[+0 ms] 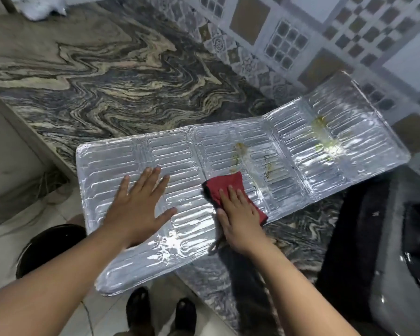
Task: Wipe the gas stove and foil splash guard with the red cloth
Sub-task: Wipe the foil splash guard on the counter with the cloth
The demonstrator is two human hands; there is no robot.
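The foil splash guard lies unfolded and flat on the marbled countertop, its near left end overhanging the counter edge. Yellowish and dark stains mark its middle and right panels. My left hand rests flat on the left panel with fingers spread, holding nothing. My right hand presses flat on the red cloth, which sits on the middle panel just below a yellowish stain. The gas stove shows partly at the right edge, grey with dark parts.
The marbled countertop stretches behind the guard, up to a tiled wall. A dark round bin stands on the tiled floor at lower left. My dark shoes show below the guard's overhanging end.
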